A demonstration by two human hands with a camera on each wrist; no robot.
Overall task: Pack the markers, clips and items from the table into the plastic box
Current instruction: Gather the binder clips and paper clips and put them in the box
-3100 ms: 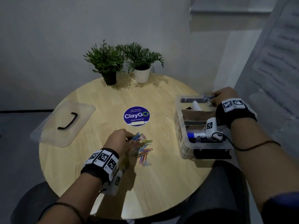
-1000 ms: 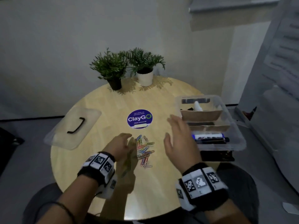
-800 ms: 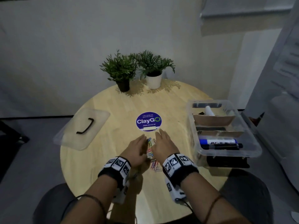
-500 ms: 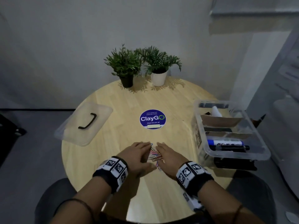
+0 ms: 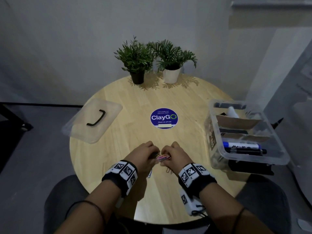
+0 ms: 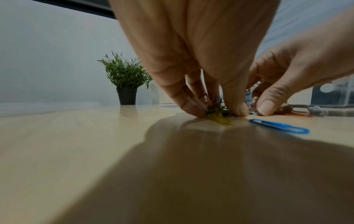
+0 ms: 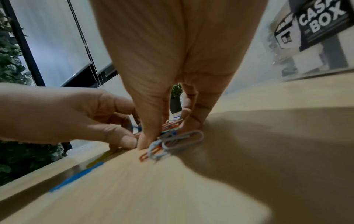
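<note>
A heap of coloured paper clips (image 5: 163, 157) lies on the round wooden table (image 5: 128, 102) near its front edge. My left hand (image 5: 146, 153) and right hand (image 5: 175, 153) close in on the heap from both sides, fingers curled and pinching clips. In the left wrist view my left hand (image 6: 218, 112) pinches yellow and dark paper clips (image 6: 220, 117); a blue clip (image 6: 279, 126) lies loose beside it. In the right wrist view my right hand (image 7: 164, 133) pinches orange and grey paper clips (image 7: 178, 141). The clear plastic box (image 5: 280, 157) at the right holds a blue marker (image 5: 241, 145) and a black marker (image 5: 244, 151).
The box's clear lid (image 5: 92, 119) with a black handle lies at the table's left. Two potted plants, one in a black pot (image 5: 137, 77) and one in a white pot (image 5: 171, 75), stand at the back. A round blue sticker (image 5: 163, 118) marks the table's centre. Cardboard dividers (image 5: 236, 122) split the box.
My right hand came from the box to the clips. Both hands swept the scattered clips together toward me, and their fingers have now curled round the heap.
</note>
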